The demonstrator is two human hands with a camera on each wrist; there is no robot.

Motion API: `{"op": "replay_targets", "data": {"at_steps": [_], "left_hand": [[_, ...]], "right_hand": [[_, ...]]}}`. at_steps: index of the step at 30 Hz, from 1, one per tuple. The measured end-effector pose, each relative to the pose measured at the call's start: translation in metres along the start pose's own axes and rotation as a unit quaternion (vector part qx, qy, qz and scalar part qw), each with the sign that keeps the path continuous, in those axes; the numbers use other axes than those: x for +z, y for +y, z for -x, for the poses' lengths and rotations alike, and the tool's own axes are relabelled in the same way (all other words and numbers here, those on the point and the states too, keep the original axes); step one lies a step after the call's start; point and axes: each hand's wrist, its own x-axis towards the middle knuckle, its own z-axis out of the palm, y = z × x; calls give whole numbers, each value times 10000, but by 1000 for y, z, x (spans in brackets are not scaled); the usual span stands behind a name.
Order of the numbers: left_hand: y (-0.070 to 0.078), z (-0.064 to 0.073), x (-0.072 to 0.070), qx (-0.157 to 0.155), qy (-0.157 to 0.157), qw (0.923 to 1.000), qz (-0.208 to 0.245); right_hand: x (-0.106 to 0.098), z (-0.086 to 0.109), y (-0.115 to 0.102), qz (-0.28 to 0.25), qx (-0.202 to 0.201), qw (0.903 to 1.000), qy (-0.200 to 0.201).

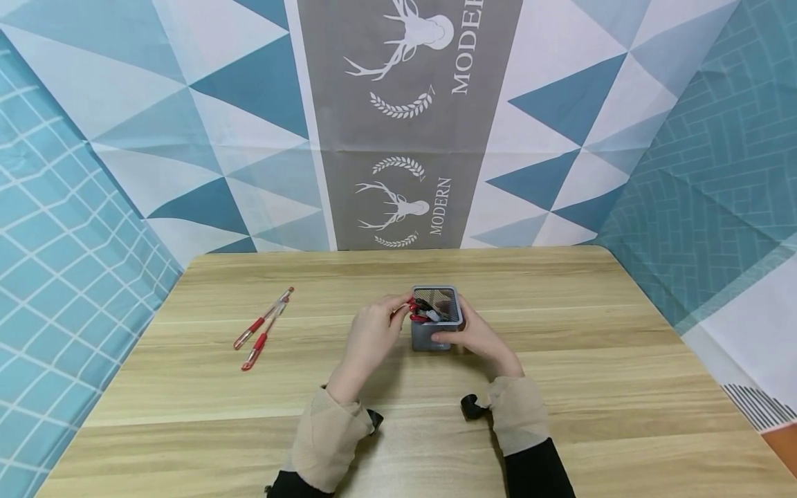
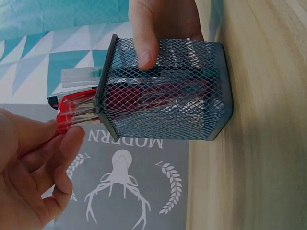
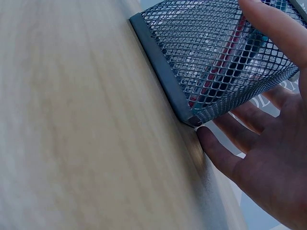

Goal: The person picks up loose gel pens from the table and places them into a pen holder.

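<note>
A dark mesh pen holder (image 1: 423,340) stands on the wooden table with several pens upright inside. My right hand (image 1: 484,340) grips it from the right, thumb across the near side in the head view; the right wrist view has the fingers along another side. My left hand (image 1: 372,330) is at the rim, thumb and fingertips pinching the red end of a pen (image 2: 64,119) that sticks out of the holder. Beside it are other red ends and a clear-capped pen (image 2: 79,76). The pens' lower parts show only through the mesh.
Two red-and-clear pens, one farther back (image 1: 250,332) and one nearer (image 1: 255,351), lie on the table (image 1: 187,394) at the left, their upper ends close together. A patterned cloth (image 1: 249,124) hangs behind the table. Black straps hang from both wrist wraps.
</note>
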Motion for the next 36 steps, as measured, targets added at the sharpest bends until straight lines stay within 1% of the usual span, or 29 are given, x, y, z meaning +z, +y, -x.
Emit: {"op": "replay_targets", "data": {"at_steps": [4, 10, 15, 19, 23, 25, 28, 30, 33, 36], "left_hand": [[0, 0, 2, -74, -164, 9998, -30], [0, -1, 2, -144, -238, 9996, 45], [-1, -1, 1, -232, -393, 9989, 141], [-3, -1, 0, -263, -407, 9987, 127], [-6, -2, -5, -378, -228, 9990, 56], [-9, -3, -10, -491, -114, 9987, 21], [-15, -3, -20, -636, 157, 9979, -2], [-20, -3, -27, -693, 397, 9968, -19], [-27, -3, -35, -759, 750, 9943, -70], [-34, -3, -43, -963, 910, 9911, -106]], "right_hand": [[0, 0, 0, 39, -64, 10000, -8], [0, 1, -1, 11, -174, 9998, -31], [0, 2, -1, 88, -143, 9999, 22], [0, 2, -1, 76, -107, 9999, 33], [1, 3, -2, 139, 28, 9999, 92], [3, 5, -10, 137, 147, 9997, 99], [5, 8, -22, 164, 269, 9994, 106], [5, 8, -23, 144, 322, 9993, 92], [3, 4, -13, 110, 295, 9994, 110], [1, 1, -4, 112, 250, 9995, 123]]}}
